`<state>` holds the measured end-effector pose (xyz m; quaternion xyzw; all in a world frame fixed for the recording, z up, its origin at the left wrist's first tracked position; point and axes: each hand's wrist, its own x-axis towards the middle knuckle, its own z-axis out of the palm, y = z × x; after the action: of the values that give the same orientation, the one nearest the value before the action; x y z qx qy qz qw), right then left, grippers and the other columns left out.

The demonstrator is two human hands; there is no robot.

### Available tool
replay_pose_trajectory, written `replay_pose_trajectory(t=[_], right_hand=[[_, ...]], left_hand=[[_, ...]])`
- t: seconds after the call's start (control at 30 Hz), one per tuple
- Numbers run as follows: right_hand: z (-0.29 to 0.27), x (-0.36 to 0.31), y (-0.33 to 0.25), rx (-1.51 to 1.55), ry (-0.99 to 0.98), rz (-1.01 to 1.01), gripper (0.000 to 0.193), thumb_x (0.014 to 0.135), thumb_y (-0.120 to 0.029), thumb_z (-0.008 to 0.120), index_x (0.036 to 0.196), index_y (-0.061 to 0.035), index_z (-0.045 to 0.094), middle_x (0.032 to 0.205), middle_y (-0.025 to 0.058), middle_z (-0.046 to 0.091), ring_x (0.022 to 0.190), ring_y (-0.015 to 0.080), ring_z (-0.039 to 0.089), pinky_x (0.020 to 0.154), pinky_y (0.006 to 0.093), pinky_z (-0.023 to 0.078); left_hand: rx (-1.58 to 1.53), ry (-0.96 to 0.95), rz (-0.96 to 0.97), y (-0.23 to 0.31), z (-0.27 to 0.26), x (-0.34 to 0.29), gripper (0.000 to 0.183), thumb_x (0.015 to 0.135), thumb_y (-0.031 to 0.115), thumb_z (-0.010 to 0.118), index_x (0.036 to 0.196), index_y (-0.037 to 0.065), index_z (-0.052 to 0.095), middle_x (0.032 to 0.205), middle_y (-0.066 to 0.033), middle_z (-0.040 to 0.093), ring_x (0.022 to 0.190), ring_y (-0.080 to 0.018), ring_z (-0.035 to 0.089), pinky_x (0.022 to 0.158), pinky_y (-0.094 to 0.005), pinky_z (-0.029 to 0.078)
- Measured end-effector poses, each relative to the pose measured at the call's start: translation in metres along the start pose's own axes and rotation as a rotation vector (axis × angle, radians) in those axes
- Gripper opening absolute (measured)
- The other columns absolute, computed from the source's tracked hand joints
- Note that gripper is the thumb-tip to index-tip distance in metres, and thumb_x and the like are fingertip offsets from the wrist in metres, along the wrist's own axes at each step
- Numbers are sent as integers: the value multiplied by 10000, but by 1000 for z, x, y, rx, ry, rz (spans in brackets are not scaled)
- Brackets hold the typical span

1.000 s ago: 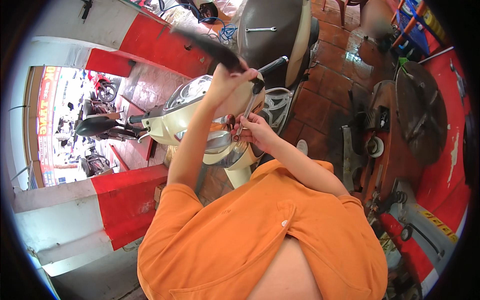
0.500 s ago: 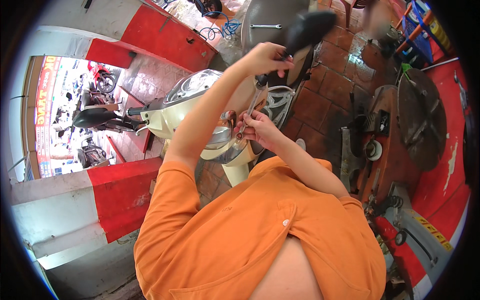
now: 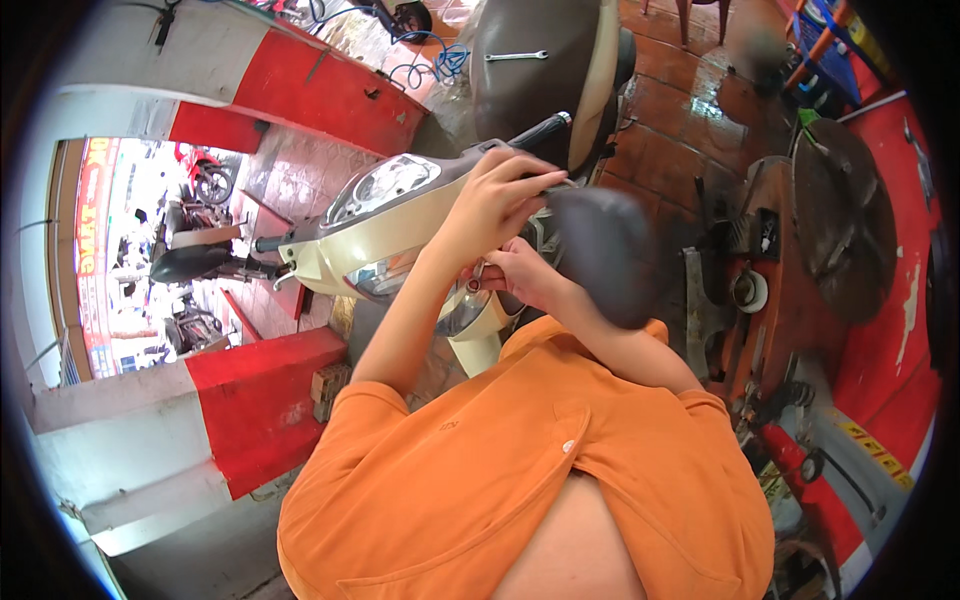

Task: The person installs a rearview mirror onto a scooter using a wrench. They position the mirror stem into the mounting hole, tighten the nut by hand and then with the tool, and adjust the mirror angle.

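A cream-and-grey scooter (image 3: 405, 232) stands before me, its right handlebar grip (image 3: 541, 132) pointing away from me. My left hand (image 3: 500, 198) is closed at the stem of a black rear-view mirror (image 3: 608, 255), whose head is blurred by motion and hangs over my right forearm. Whether the stem is still fixed to the handlebar is hidden. Just below, my right hand (image 3: 522, 274) pinches a wrench (image 3: 474, 286); its ring end shows by the fingertips, and the rest is hidden behind my hands.
Another wrench (image 3: 516, 56) lies on the scooter's brown seat (image 3: 500, 95). The other mirror (image 3: 190, 263) sticks out on the left. A red-and-white ledge (image 3: 265, 385) is at my near left. On the right are a wooden bench (image 3: 770, 320) and a round dark tabletop (image 3: 845, 215).
The mirror has swung from beyond the handlebar toward me, and my left hand has come nearer with it. My right hand stays low with the wrench. My view has shifted slightly.
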<state>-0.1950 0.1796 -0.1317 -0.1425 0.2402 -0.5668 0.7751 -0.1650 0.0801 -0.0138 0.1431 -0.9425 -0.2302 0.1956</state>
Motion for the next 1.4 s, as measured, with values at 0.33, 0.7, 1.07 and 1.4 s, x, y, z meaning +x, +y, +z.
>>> replay_pose_trajectory(t=[0.33,0.7,1.07,1.4], right_hand=[[5,-4,-7,47,124,55,179,1043,-250,507,1075,-80,557,948,40,629,924,196,694,830,370,590],[5,-6,-11,37,52,19,207,1037,-195,501,1202,-73,534,974,33,637,901,206,696,807,360,592],[0,-5,-5,-6,109,73,193,1048,-263,492,1089,-81,543,959,30,624,939,196,693,821,354,577],[2,-7,-11,-18,118,103,190,1048,-251,493,1114,-79,542,952,27,618,941,189,688,831,351,577]], left_hand=[[-347,77,-461,-79,-13,48,225,796,228,786,801,29,682,664,-14,667,595,-61,564,535,-268,437],[104,159,114,3,39,7,193,804,112,693,995,126,717,1007,-95,620,1049,-279,570,906,-403,441],[-639,-115,-517,-65,-6,48,199,868,175,759,844,41,614,823,-79,715,801,-88,649,733,-244,479],[-848,140,-535,-62,-4,35,209,918,210,723,984,47,609,932,-80,731,827,-82,651,689,-211,450]])
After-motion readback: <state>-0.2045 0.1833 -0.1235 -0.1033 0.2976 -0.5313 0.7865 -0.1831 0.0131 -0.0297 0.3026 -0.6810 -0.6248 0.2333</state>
